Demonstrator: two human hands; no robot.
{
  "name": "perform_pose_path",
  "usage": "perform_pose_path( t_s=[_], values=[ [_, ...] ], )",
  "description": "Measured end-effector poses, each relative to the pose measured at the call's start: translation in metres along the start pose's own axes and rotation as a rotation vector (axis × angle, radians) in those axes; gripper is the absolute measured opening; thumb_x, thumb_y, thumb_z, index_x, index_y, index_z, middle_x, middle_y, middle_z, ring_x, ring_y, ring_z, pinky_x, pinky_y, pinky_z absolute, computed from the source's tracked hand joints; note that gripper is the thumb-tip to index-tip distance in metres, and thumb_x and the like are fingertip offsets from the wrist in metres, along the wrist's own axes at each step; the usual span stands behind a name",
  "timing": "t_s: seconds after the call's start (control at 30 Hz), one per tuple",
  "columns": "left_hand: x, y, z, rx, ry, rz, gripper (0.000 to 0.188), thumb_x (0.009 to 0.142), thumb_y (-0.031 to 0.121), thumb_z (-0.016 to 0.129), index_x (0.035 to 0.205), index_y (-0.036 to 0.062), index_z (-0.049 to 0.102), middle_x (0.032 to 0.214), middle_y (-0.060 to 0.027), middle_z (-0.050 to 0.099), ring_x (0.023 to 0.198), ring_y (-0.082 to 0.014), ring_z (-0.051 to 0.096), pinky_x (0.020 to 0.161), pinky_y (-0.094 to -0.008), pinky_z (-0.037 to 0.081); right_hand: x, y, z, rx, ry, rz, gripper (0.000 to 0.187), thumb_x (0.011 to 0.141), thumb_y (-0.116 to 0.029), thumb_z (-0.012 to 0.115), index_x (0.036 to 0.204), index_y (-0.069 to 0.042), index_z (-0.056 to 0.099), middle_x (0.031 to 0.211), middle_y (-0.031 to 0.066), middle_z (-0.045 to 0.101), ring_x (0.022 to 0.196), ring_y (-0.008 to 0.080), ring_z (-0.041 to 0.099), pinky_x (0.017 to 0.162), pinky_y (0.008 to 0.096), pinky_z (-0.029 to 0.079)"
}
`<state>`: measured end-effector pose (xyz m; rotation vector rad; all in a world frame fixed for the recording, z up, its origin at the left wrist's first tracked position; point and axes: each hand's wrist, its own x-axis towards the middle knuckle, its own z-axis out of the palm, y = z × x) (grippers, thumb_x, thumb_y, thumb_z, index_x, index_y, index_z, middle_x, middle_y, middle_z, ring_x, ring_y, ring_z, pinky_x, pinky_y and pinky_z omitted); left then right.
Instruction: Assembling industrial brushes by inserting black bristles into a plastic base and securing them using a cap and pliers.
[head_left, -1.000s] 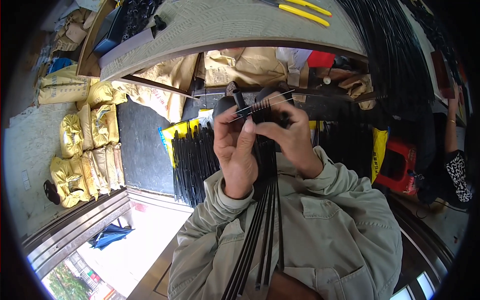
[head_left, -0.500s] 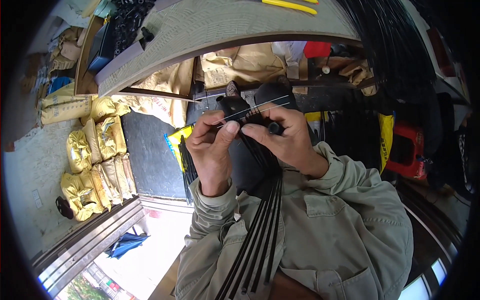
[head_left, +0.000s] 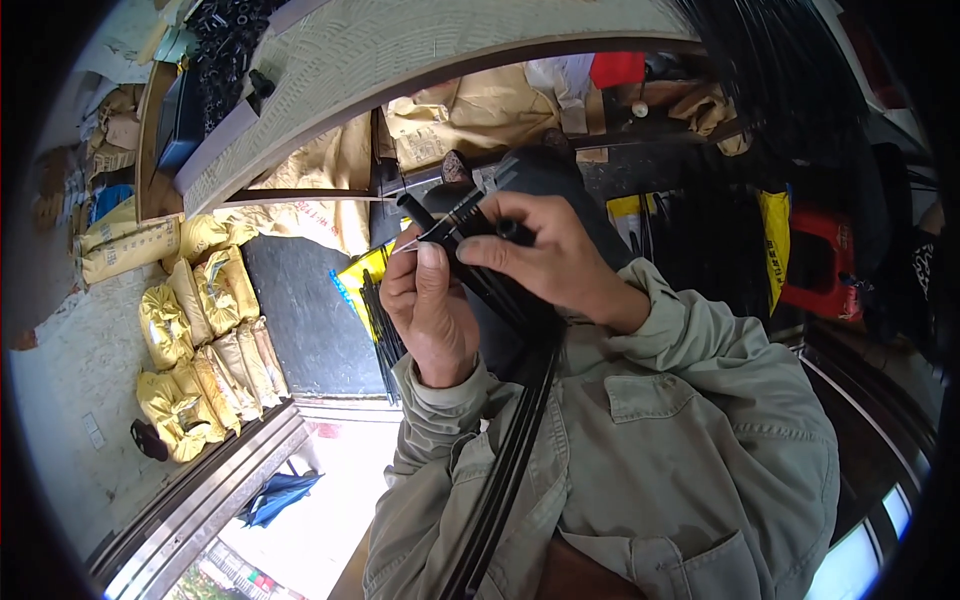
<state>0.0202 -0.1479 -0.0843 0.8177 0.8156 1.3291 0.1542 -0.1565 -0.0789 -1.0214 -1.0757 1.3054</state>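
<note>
Several long black rods (head_left: 507, 470) run from my lap up to my hands, their upper ends gathered side by side. My right hand (head_left: 550, 255) is closed round this upper part, the thumb pressed flat on the rods. By its fingers sticks out a round-ended black piece (head_left: 515, 232). My left hand (head_left: 435, 315) is closed in a pinch, thumb against fingers, on a thin light wire (head_left: 404, 246) that meets the rods. Just above the left thumb a black tube (head_left: 412, 210) points up and left. Exactly how the wire passes among the rods is hidden.
A worktable (head_left: 340, 60) with a curved-looking edge lies ahead, black small parts (head_left: 225, 60) at its left and black strands (head_left: 775, 90) at its right. Yellowish sacks (head_left: 205, 350) are stacked left. A red stool (head_left: 822, 262) stands right, near a yellow bag (head_left: 773, 250).
Both hands have moved slightly left with the rods. The long light wire ends that crossed above the rods no longer show there. The lower rods lie closer together.
</note>
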Motion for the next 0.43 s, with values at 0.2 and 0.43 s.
perform_pose_path(
  t_s=[0.2,0.43],
  values=[
    [0.000,-0.023,-0.009,-0.127,0.014,0.097,0.027,0.085,0.009,0.056,0.108,-0.0054,0.053,0.098,-0.0097,0.061,0.086,-0.0137,0.057,0.082,-0.0267,0.044,0.005,0.019,-0.002,0.018,-0.020,-0.024,0.020,0.081,-0.015,0.063,0.092,0.000,0.057,0.071,0.0005,0.055,0.067,0.0063,0.049,0.060,0.0203,0.039],
    [0.001,-0.025,0.003,-0.220,-0.068,-0.064,0.037,0.082,0.010,0.061,0.117,0.0028,0.052,0.113,-0.0190,0.056,0.102,-0.0220,0.055,0.092,-0.0313,0.040,0.052,-0.029,-0.064,0.099,0.055,-0.459,0.046,0.085,-0.048,0.051,0.097,-0.004,0.056,0.096,0.0064,0.053,0.092,0.0121,0.048,0.082,0.0262,0.036]
  ],
)
